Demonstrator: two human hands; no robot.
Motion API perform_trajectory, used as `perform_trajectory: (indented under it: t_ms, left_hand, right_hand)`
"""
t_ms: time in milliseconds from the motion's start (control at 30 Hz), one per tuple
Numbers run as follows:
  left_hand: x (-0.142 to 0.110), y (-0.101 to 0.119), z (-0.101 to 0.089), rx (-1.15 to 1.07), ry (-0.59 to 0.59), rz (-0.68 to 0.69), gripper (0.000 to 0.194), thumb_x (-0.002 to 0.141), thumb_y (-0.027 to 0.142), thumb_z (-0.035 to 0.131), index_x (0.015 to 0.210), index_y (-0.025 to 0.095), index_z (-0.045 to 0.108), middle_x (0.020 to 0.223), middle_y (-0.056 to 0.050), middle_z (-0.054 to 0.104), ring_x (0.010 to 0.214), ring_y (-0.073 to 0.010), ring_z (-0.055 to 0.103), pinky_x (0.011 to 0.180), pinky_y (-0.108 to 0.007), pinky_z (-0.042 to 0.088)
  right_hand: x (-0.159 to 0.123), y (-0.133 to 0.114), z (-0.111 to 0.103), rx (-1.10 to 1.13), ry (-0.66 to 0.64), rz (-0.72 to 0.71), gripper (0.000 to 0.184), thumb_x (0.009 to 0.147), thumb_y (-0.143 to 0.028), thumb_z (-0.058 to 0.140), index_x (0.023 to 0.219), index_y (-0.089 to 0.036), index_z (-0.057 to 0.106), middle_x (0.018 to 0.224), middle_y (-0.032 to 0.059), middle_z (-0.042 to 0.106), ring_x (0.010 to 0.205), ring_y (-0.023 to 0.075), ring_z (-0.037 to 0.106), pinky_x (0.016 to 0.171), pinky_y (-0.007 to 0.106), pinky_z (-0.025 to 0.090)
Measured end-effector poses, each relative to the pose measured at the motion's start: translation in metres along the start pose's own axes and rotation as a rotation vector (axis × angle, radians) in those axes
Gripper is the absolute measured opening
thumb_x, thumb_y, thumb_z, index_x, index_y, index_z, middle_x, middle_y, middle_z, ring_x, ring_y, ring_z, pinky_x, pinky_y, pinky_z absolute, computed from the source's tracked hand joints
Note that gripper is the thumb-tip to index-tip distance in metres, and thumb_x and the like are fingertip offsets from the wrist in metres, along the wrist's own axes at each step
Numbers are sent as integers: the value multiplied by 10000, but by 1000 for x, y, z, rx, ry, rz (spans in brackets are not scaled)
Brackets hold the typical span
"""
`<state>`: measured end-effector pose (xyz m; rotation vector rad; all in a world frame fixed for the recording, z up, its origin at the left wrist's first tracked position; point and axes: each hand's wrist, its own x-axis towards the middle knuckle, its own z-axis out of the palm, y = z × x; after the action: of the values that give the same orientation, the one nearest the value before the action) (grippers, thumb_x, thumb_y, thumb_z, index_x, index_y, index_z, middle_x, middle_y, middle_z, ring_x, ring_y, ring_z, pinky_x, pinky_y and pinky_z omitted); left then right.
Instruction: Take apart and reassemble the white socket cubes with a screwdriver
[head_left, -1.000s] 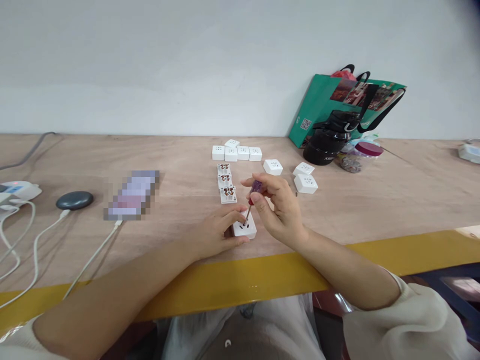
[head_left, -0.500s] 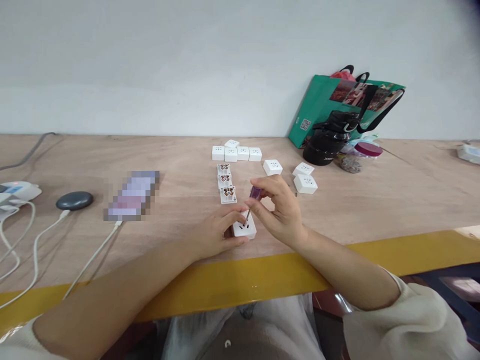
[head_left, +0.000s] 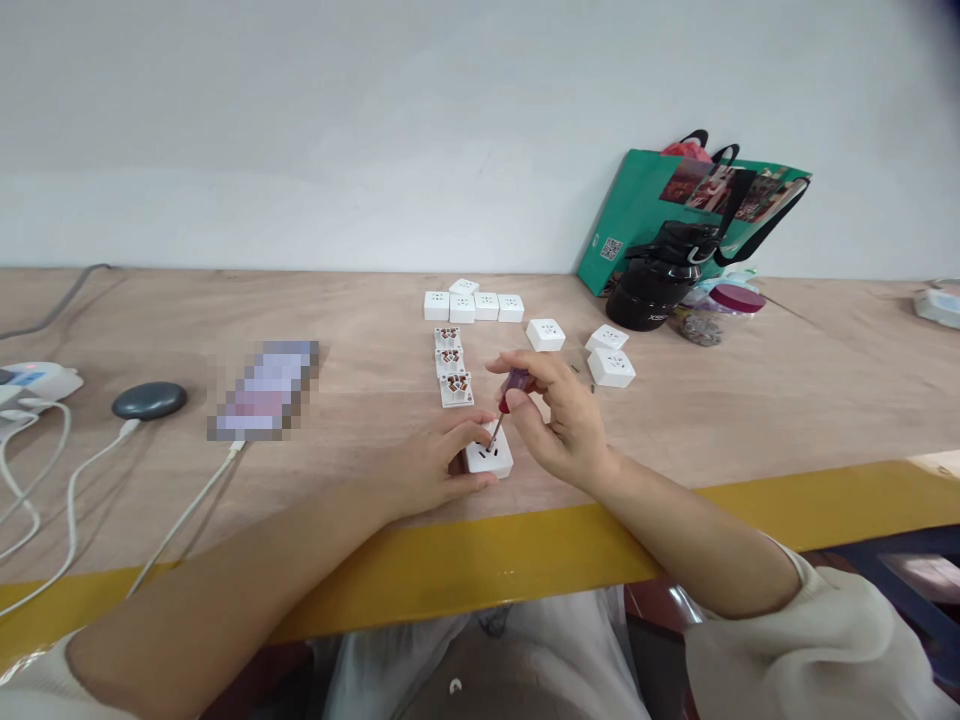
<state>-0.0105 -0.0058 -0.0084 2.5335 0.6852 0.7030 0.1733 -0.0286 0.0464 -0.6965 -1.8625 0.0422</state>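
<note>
Pinning a white wall-socket block (head_left: 487, 455) with my left hand (head_left: 431, 460), fingers wrapped over its left side, not far from the front edge of the tabletop (head_left: 720, 420). My right hand (head_left: 559, 415) pinches a small purple-handled screwdriver (head_left: 514, 386) in a narrow grip between thumb and fingers, its shaft tilted down onto the block's face. Tip: keep the block flat and the driver steep so it doesn't skate. Just behind sit three opened socket bases (head_left: 450, 366) with copper showing, then a cluster of closed blocks (head_left: 474, 306) toward the back edge. Back right, a black bottle (head_left: 654, 290) stands before a green paper bag (head_left: 637, 205) leaning on the white wall (head_left: 375, 130) — plain plywood room, basically.
</note>
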Motion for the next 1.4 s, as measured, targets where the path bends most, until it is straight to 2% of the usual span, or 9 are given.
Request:
perform_trajectory:
  t_ms: [233, 433, 567, 667, 833, 1033, 1167, 1267, 1400]
  left_hand:
    - [-1, 0, -1, -11, -30, -46, 275, 824, 392, 621, 1010, 227, 502, 1327, -78, 501, 1247, -246, 454, 1027, -430, 390]
    - [-1, 1, -1, -3, -17, -33, 282, 827, 392, 616, 1026, 236, 492, 1334, -73, 497, 1244, -243, 458, 1022, -434, 395]
    - [0, 2, -1, -5, -13, -39, 268, 824, 383, 620, 1007, 229, 498, 1322, -81, 501, 1245, -242, 459, 1027, -432, 394]
    - [0, 2, -1, -10, -9, -28, 264, 829, 375, 616, 1014, 228, 498, 1336, -82, 491, 1253, -238, 451, 1029, -427, 393]
    - [0, 2, -2, -1, -15, -39, 269, 834, 385, 608, 1033, 232, 511, 1350, -71, 483, 1255, -241, 448, 1032, -430, 389]
    - [2, 5, -3, -10, -37, -69, 257, 834, 388, 599, 1018, 222, 530, 1327, -77, 499, 1247, -258, 451, 1029, -444, 392]
    - [0, 2, -2, -5, -51, -45, 329, 835, 389, 603, 1105, 236, 495, 1364, -81, 464, 1286, -257, 407, 1053, -449, 367]
    - [-2, 0, -1, 38, -76, -29, 450, 817, 407, 627, 1198, 245, 450, 1388, -97, 432, 1294, -271, 397, 1057, -463, 361]
    - [-2, 5, -4, 142, -96, -28, 363, 848, 328, 595, 1176, 239, 466, 1367, -95, 447, 1265, -252, 432, 1038, -435, 388]
  right_hand:
    - [2, 1, 0, -70, 45, -74, 340, 851, -139, 517, 1167, -262, 511, 842, 18, 608, 749, 148, 592, 643, 315, 530]
    - [-4, 0, 1, 99, 51, 42, 333, 864, -90, 440, 1159, -241, 464, 964, 43, 603, 751, 122, 608, 640, 297, 542]
    - [-1, -1, 0, -33, 43, -6, 263, 853, -153, 527, 1097, -243, 494, 826, 12, 594, 731, 136, 586, 619, 298, 532]
    - [1, -2, -1, -59, 36, -16, 306, 858, -125, 492, 1138, -248, 487, 812, 9, 595, 738, 139, 588, 622, 297, 532]
    - [-1, -2, -1, 15, -7, 20, 410, 857, -70, 403, 1220, -257, 441, 976, 40, 620, 756, 125, 605, 672, 312, 542]
    - [-1, 0, 0, -48, 7, -19, 392, 851, -136, 524, 1217, -255, 450, 784, -8, 574, 726, 135, 567, 627, 291, 524]
    - [-3, -2, 2, -12, -8, 13, 440, 846, -77, 449, 1247, -256, 432, 878, 10, 590, 767, 130, 581, 663, 299, 534]
    - [-5, -3, 1, 73, 37, 50, 440, 843, -70, 421, 1237, -266, 438, 931, 15, 578, 752, 121, 581, 654, 299, 528]
    - [2, 16, -12, 33, 196, 198, 339, 843, -108, 398, 1135, -254, 489, 804, -10, 528, 666, 122, 540, 627, 303, 493]
